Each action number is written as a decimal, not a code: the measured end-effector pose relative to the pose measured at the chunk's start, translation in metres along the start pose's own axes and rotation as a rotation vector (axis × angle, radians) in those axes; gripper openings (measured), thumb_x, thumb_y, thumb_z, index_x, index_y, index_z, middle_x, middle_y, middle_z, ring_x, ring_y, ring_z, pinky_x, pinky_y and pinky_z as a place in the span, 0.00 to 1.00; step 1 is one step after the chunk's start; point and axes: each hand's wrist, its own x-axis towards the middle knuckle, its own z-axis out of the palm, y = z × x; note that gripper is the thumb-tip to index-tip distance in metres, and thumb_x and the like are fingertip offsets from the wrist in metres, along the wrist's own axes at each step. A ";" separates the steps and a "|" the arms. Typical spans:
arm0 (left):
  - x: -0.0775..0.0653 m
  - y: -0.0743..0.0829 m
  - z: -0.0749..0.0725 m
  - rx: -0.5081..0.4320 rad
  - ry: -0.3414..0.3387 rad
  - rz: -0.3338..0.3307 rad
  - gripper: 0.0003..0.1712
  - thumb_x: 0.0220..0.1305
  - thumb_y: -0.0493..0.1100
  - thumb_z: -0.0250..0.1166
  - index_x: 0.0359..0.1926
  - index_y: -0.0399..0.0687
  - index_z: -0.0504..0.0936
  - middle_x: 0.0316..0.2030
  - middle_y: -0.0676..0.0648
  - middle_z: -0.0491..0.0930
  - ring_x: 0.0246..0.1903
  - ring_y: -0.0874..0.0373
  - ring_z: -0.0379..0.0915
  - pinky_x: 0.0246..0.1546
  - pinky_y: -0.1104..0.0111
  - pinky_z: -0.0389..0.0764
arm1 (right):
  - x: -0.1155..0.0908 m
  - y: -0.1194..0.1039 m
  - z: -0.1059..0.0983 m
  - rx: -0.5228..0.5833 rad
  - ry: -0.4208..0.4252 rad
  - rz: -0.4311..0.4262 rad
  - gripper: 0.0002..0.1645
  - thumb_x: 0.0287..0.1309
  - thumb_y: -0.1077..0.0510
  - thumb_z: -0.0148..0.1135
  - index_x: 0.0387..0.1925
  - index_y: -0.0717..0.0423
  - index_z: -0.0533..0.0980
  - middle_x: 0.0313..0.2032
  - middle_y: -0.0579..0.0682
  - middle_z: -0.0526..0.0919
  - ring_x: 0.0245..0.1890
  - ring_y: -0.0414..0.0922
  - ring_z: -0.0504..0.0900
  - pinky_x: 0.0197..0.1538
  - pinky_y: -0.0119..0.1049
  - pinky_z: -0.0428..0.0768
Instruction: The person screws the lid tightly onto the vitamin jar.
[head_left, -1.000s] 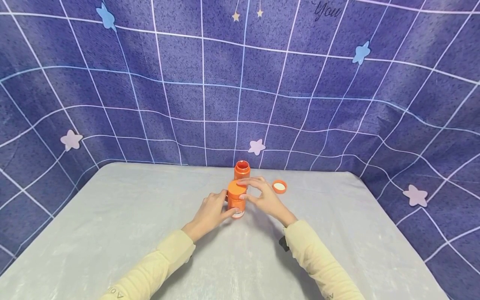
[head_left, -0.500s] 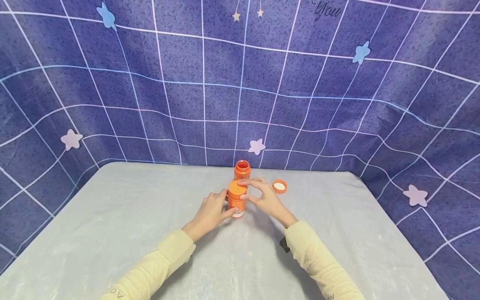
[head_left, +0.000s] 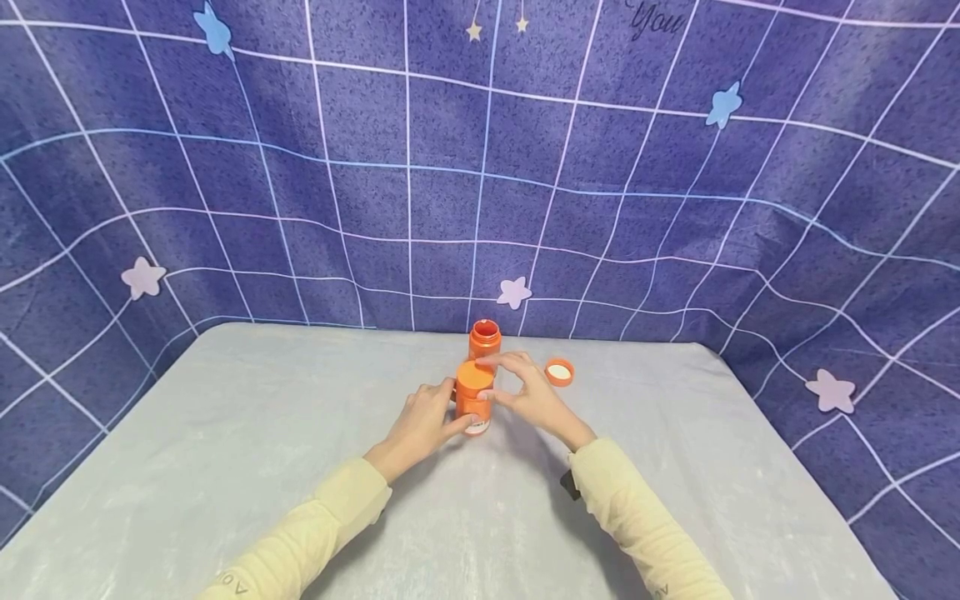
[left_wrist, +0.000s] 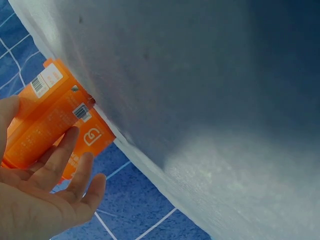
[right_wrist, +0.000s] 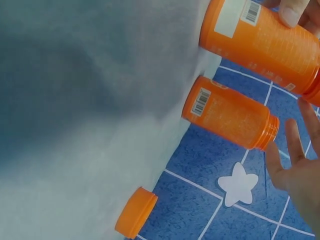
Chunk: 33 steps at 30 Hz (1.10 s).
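Observation:
Upright on the table, an orange bottle (head_left: 471, 410) with a white label band near its base wears a broad orange lid (head_left: 472, 379). My left hand (head_left: 422, 427) grips its body from the left, thumb across the front. From the right, my right hand (head_left: 534, 402) holds the lid between thumb and fingers, the index finger at its top edge. Right behind stands a second orange bottle (head_left: 484, 338), uncapped, its threaded mouth showing. In the right wrist view the capped bottle (right_wrist: 260, 42) runs out of frame, so its lid is hidden there.
A loose orange lid (head_left: 558, 372) lies to the right of the bottles, white liner up. Grey cloth covers the table (head_left: 480, 533), whose far edge runs close behind the open bottle. A blue grid-patterned curtain (head_left: 420, 200) hangs behind.

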 end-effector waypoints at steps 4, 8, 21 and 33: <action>0.000 0.000 0.000 0.002 -0.007 -0.003 0.28 0.52 0.59 0.65 0.46 0.44 0.73 0.39 0.46 0.82 0.37 0.48 0.75 0.40 0.54 0.73 | 0.002 0.000 -0.003 0.008 -0.055 0.015 0.29 0.46 0.53 0.69 0.54 0.50 0.73 0.52 0.44 0.78 0.55 0.44 0.69 0.58 0.47 0.67; -0.001 0.001 -0.001 -0.003 -0.012 -0.008 0.28 0.52 0.58 0.65 0.46 0.44 0.73 0.39 0.46 0.82 0.37 0.47 0.75 0.41 0.54 0.73 | 0.002 0.001 -0.006 0.024 -0.117 0.032 0.29 0.49 0.54 0.67 0.56 0.49 0.72 0.54 0.43 0.76 0.56 0.43 0.69 0.60 0.48 0.65; 0.000 0.001 -0.001 -0.012 -0.010 -0.002 0.27 0.52 0.57 0.66 0.45 0.43 0.73 0.39 0.44 0.82 0.38 0.47 0.76 0.40 0.53 0.74 | 0.000 0.003 -0.004 0.018 -0.094 0.056 0.27 0.51 0.56 0.65 0.55 0.48 0.73 0.52 0.45 0.77 0.54 0.43 0.71 0.59 0.46 0.67; 0.000 0.001 0.000 0.012 -0.003 0.003 0.26 0.52 0.57 0.65 0.44 0.44 0.73 0.38 0.46 0.82 0.37 0.47 0.76 0.39 0.53 0.73 | -0.004 -0.003 0.008 -0.016 0.042 0.095 0.29 0.46 0.55 0.69 0.53 0.53 0.72 0.47 0.48 0.78 0.51 0.45 0.72 0.57 0.46 0.67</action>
